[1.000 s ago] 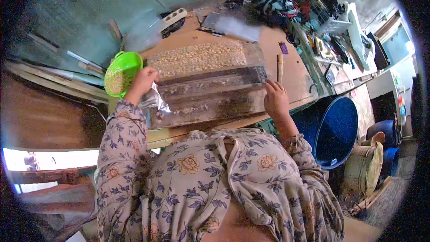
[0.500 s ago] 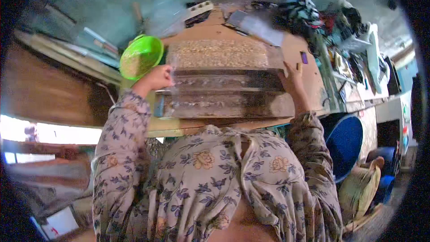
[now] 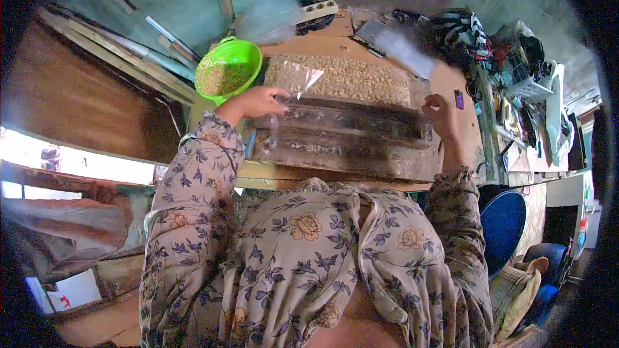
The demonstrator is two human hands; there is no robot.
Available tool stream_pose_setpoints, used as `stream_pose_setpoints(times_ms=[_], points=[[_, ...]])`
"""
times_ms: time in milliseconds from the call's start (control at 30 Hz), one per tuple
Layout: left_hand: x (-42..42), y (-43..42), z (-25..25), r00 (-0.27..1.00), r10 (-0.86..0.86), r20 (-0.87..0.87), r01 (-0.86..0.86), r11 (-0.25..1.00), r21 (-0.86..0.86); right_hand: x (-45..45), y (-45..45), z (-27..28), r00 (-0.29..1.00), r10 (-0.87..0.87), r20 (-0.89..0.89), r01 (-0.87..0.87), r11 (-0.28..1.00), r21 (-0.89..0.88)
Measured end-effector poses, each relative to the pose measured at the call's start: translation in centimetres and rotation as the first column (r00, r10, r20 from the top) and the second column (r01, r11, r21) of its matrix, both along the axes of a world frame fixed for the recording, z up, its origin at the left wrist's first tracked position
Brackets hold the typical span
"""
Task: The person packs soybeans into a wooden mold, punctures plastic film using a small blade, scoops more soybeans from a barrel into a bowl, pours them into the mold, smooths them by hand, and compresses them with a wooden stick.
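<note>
My left hand (image 3: 261,103) is closed on a clear plastic sheet (image 3: 312,80), whose creased corner catches the light beside the fingers. The sheet is see-through, so its full extent is hard to make out. My right hand (image 3: 442,115) has its fingers curled together at the right end of a dark-grooved wooden form (image 3: 348,154); what they pinch is hidden. A flat layer of pale grains or nut pieces (image 3: 348,78) lies along the form's far side. Just beyond my left wrist, a green plastic basket (image 3: 251,58) holds more of the pale pieces.
At the back are a power strip (image 3: 317,10) and a clear plastic bag (image 3: 269,18). A purple-edged small object (image 3: 459,99) lies right of my right hand. Clutter fills the right side, with a blue barrel (image 3: 504,229) below. Wooden strips (image 3: 129,51) lean at left.
The view has shifted, moving the scene rightward. My right hand's fingers, spread before, are now curled in. A creased plastic corner now stands up by my left hand.
</note>
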State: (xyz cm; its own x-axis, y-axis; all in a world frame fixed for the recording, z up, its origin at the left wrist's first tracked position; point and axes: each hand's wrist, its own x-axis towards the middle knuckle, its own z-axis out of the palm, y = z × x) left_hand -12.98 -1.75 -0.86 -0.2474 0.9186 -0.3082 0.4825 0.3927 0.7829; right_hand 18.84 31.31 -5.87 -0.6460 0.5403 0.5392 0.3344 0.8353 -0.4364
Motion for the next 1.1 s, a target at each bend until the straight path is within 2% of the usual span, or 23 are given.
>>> stream_pose_setpoints(times_ms=[67,100,167,200,233,267,333,367,400,433,467,500,533,567,633,667,733,800,867,900,933,1000,1100], points=[[-0.7,0.5,-1.2,0.999,0.032,-0.029,-0.032,0.999,0.017,0.3,-0.1,1.7,0.994,0.069,0.082,-0.04,0.948,-0.314],[-1.1,0.7,-1.4,0.996,0.069,-0.062,-0.067,0.997,0.034,0.4,-0.9,3.9,0.995,0.057,0.081,-0.029,0.95,-0.31],[-1.3,1.0,0.2,0.998,0.067,-0.023,-0.065,0.996,0.062,0.9,-2.6,8.0,0.98,0.197,0.014,-0.143,0.757,-0.638],[-1.1,1.0,1.3,0.997,0.076,0.022,-0.077,0.994,0.081,0.8,-0.9,7.7,0.983,0.181,0.015,-0.13,0.759,-0.638],[-1.1,1.3,2.2,0.998,0.059,0.025,-0.06,0.995,0.081,0.0,2.1,7.1,0.969,0.242,0.043,-0.193,0.859,-0.475],[-1.2,1.9,3.3,0.992,0.11,-0.067,-0.094,0.975,0.202,-0.2,4.1,7.0,0.952,0.295,0.086,-0.259,0.919,-0.296],[-2.5,3.2,5.1,0.961,0.216,-0.171,-0.131,0.904,0.408,-0.7,1.9,11.5,0.995,0.093,0.023,-0.088,0.983,-0.16],[-3.0,3.8,5.8,0.947,0.262,-0.183,-0.145,0.861,0.487,-0.6,3.0,12.0,0.993,0.068,-0.094,-0.078,0.992,-0.1],[-2.1,3.9,7.3,0.951,0.249,-0.182,-0.132,0.862,0.489,-0.3,3.9,12.4,0.977,0.051,-0.209,-0.061,0.997,-0.04],[-0.7,3.4,9.4,0.912,0.303,-0.275,-0.065,0.771,0.634,0.0,2.4,13.6,0.927,0.076,-0.366,-0.073,0.997,0.023],[0.5,2.9,10.8,0.859,0.373,-0.35,0.021,0.657,0.753,0.7,1.1,14.2,0.928,0.067,-0.366,-0.061,0.998,0.027],[1.0,2.3,11.2,0.862,0.368,-0.349,0.027,0.654,0.756,1.5,-0.3,14.6,0.904,0.052,-0.424,0.03,0.982,0.186],[1.3,1.4,11.5,0.652,0.424,-0.629,0.265,0.65,0.712,2.3,-1.5,14.6,0.874,0.053,-0.483,0.127,0.934,0.333],[1.5,0.4,11.5,0.349,0.47,-0.811,0.469,0.662,0.585,3.7,-1.9,13.6,0.901,0.067,-0.428,0.092,0.936,0.34],[1.7,-1.5,10.0,0.338,0.427,-0.838,0.548,0.635,0.545,5.3,-3.5,11.3,0.942,0.007,-0.336,0.185,0.823,0.538],[1.9,-2.5,8.6,0.328,0.381,-0.865,0.616,0.608,0.501,6.0,-4.4,10.1,0.948,0.025,-0.318,0.141,0.86,0.49],[1.4,-4.1,4.7,0.35,0.347,-0.87,0.59,0.64,0.493,6.8,-6.0,7.0,0.941,0.057,-0.333,0.084,0.915,0.395],[1.7,-4.7,1.8,0.374,0.311,-0.874,0.568,0.668,0.481,6.8,-6.8,4.3,0.976,0.058,-0.211,0.03,0.92,0.392],[2.3,-4.6,0.0,0.347,0.274,-0.897,0.522,0.738,0.427,6.3,-7.0,1.7,0.982,0.057,-0.178,0.014,0.927,0.374],[2.0,-4.3,-1.1,0.313,0.295,-0.903,0.56,0.711,0.426,6.1,-7.0,0.9,0.987,0.072,-0.147,-0.014,0.933,0.36],[1.6,-4.4,-1.8,0.317,0.293,-0.902,0.566,0.705,0.428,6.1,-7.1,0.5,0.987,0.062,-0.146,-0.005,0.932,0.361],[1.2,-4.8,-2.6,0.414,0.22,-0.883,0.476,0.775,0.416,6.1,-7.0,0.3,0.993,0.097,-0.068,-0.06,0.907,0.417],[0.9,-4.9,-2.9,0.399,0.195,-0.896,0.487,0.783,0.387,6.0,-6.8,0.3,0.997,0.074,-0.009,-0.064,0.907,0.416]])
